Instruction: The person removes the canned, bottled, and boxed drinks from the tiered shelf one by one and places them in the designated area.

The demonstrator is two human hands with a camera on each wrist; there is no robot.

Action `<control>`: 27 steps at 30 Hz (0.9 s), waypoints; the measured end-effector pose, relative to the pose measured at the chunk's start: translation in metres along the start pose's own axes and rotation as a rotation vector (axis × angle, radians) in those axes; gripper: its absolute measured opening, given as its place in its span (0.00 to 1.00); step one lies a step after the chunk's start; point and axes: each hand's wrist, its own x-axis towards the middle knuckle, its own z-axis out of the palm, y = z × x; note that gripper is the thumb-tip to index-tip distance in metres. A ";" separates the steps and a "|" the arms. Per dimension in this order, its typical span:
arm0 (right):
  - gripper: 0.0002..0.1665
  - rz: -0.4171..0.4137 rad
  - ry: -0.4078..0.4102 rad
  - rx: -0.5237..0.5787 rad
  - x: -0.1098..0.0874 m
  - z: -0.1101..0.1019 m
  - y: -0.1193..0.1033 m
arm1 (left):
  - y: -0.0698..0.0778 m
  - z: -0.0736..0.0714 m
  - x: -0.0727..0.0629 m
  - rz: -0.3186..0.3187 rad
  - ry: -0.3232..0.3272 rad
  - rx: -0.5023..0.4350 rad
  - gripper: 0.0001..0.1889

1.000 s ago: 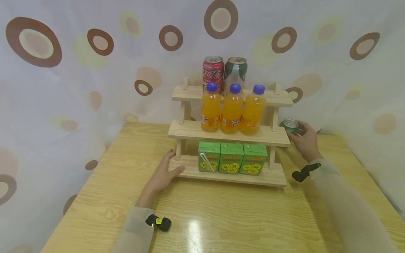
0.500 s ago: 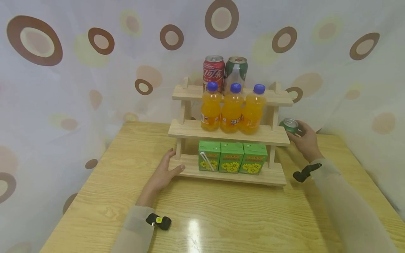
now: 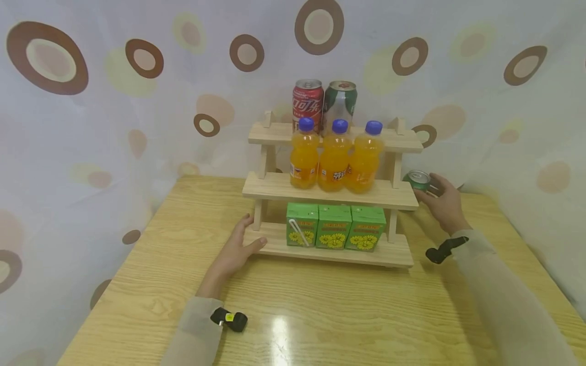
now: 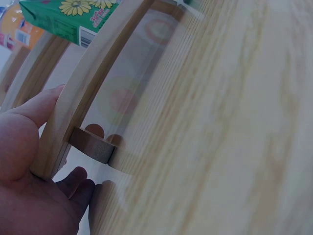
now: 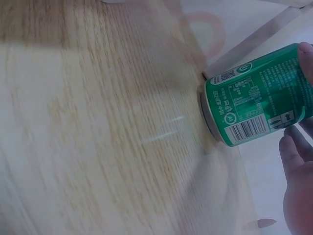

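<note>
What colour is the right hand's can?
Mostly green with white print; the can shows best in the right wrist view.

Left hand (image 4: pixel 32 200), one, gripping end of wooden shelf (image 4: pixel 88 71). Green carton (image 4: pixel 71 22), yellow-flowered, on shelf, partly cropped. Desk (image 4: pixel 220 127), wood-grained.

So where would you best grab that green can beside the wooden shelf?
Probably round its upper body, coming from the right. The green can is upright, so its round wall can be pinched from opposite sides, and the wooden shelf crowds its left. The right hand holds it much that way.
</note>
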 end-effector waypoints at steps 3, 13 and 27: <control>0.49 0.003 0.017 -0.010 -0.003 -0.002 -0.003 | 0.000 0.000 0.001 0.004 -0.001 -0.006 0.41; 0.45 -0.016 0.077 -0.037 -0.015 -0.006 -0.015 | -0.001 0.000 0.001 0.003 0.002 -0.023 0.40; 0.39 -0.034 0.106 -0.009 -0.032 -0.018 -0.016 | 0.001 0.001 0.002 0.003 -0.001 -0.016 0.39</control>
